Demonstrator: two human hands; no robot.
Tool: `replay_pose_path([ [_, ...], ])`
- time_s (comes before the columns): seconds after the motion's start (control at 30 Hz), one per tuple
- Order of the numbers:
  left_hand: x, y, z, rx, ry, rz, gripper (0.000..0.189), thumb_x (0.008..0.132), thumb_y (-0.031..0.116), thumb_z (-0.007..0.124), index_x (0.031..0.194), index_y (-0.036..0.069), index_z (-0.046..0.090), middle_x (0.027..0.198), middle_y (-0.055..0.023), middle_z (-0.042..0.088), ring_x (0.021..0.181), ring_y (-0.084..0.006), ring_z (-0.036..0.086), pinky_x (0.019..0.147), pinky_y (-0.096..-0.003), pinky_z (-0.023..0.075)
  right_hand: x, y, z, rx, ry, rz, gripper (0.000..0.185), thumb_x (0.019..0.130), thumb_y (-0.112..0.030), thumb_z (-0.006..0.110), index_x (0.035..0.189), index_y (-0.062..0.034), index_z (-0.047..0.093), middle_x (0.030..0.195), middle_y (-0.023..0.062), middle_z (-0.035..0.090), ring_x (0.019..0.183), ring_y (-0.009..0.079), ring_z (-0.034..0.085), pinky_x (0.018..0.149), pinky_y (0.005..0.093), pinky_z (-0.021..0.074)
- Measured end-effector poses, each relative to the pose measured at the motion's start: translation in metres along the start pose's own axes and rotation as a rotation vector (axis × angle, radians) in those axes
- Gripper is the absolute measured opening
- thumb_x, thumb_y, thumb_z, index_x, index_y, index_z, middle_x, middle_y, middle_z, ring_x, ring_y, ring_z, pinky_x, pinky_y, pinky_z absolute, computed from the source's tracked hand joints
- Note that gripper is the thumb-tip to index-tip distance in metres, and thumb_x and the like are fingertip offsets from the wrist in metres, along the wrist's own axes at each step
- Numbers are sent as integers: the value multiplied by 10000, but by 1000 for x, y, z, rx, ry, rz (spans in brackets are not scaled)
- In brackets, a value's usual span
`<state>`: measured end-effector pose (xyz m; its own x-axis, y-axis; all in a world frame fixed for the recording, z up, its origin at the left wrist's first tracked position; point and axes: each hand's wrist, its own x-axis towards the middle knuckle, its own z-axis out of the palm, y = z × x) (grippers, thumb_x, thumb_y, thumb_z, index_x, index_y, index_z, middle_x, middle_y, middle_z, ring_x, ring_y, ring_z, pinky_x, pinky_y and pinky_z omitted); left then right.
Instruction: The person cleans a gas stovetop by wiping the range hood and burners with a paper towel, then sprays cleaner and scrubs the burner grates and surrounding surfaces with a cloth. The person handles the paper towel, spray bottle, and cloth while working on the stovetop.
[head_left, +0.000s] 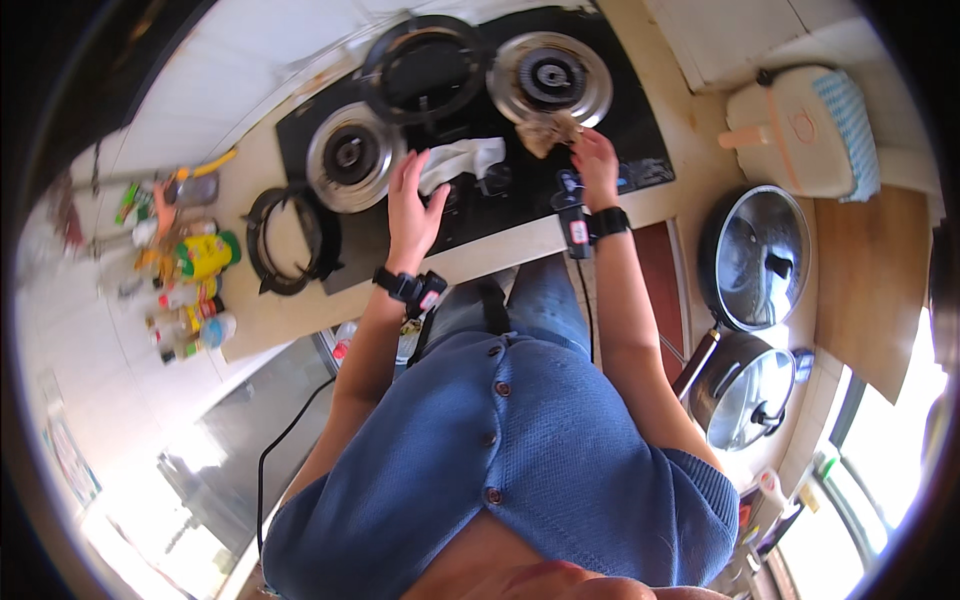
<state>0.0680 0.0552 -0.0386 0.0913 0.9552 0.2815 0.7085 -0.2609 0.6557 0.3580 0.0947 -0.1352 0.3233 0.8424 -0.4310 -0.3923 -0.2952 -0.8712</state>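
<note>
A brown-stained, crumpled cloth or paper wipe (546, 133) is pinched in the fingers of my right hand (598, 166). It hangs over the front edge of the right gas burner (553, 75), above the black glass hob (637, 127). My left hand (414, 214) is raised with thumb and fingers apart, holding nothing. Just beyond it lies a white crumpled wipe (469, 159) on the hob; whether the fingertips touch it I cannot tell. The left burner (349, 154) is beside that hand, its steel drip pan bare of a pan support.
One black pan support (424, 67) lies at the hob's back; another (289, 240) overhangs its left edge. Several condiment bottles (206, 255) stand at left. A lidded wok (761, 259), a lidded pot (750, 397) and a cream container (795, 135) are at right. A cable (585, 307) hangs by my right wrist.
</note>
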Motion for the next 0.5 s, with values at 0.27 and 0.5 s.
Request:
replay_pose_path([
  [0.27,-159,-42,-103,159,191,-344,528,770,88,716,1271,90,553,1317,-178,493,1213,-367,486,1015,-428,412,-29,21,-27,-522,-66,-370,427,860,-45,639,1275,-40,534,1160,137,597,968,207,632,834,315,507],
  [0.5,-236,-2,-99,212,444,-668,509,767,95,703,1254,80,554,1332,-193,486,1226,-382,474,1031,-426,396,-35,20,0,-634,-411,-355,384,857,-44,650,1233,-19,576,1161,130,605,997,187,616,851,304,508],
])
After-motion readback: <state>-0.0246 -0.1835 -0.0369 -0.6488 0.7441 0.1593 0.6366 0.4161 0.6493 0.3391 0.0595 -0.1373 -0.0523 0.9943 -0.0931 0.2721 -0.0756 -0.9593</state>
